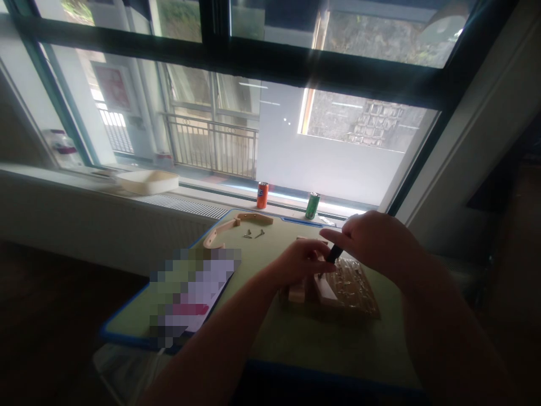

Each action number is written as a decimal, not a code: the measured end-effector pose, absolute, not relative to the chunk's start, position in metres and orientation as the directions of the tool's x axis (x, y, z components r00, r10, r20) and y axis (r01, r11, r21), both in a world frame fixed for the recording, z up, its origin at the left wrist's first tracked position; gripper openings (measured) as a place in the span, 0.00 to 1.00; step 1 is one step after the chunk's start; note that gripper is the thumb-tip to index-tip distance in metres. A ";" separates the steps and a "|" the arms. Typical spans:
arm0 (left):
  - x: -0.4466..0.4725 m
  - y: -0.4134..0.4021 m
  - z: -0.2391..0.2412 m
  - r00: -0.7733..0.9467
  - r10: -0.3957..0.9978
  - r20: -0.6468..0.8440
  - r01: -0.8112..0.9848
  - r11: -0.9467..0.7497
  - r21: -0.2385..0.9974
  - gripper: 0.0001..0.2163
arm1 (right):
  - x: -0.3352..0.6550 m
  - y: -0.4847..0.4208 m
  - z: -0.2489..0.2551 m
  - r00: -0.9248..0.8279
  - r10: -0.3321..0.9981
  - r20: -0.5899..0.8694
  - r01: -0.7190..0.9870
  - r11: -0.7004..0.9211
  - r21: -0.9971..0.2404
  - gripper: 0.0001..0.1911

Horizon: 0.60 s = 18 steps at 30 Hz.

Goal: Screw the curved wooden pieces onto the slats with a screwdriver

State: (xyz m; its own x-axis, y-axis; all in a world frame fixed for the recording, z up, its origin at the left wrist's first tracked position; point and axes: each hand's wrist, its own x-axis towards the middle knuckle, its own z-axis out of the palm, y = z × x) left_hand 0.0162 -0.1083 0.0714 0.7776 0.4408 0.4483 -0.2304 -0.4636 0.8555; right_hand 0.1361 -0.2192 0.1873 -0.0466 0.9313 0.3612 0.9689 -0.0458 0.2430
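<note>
My right hand (372,237) is closed around the top of a black-handled screwdriver (335,253), which slants down to the left. My left hand (302,262) curls in from the left, its thumb and fingers closed around the tool's lower end; what exactly they pinch is hidden. Below them, a pale wooden block (327,292) lies with a small dark tip or screw at its upper end. Another wooden piece (296,293) is just left of it. Beneath and to the right is a brown board or pack with shiny clear plastic (355,287).
Curved wooden parts (222,230) and a few loose screws (253,233) lie on the far left of the blue-edged table (262,344). Nearer is a partly blurred-out flat item (211,293). An orange can (262,195), a green can (312,206) and a cream tray (147,181) line the windowsill.
</note>
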 end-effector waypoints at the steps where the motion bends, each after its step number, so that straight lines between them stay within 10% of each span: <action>1: 0.017 -0.107 0.071 0.777 0.427 0.462 -0.255 -0.457 0.852 0.13 | 0.137 -0.219 0.187 -0.047 0.932 0.359 0.973 -0.038 0.228 0.34; 9: 0.011 -0.105 0.076 0.838 0.348 0.421 -0.301 -0.349 0.888 0.11 | 0.149 -0.225 0.192 -0.182 0.934 0.308 0.983 0.182 0.028 0.17; 18: 0.013 -0.106 0.072 0.847 0.392 0.358 -0.281 -0.241 0.929 0.13 | 0.129 -0.224 0.188 -0.089 0.939 0.332 0.975 0.014 0.221 0.29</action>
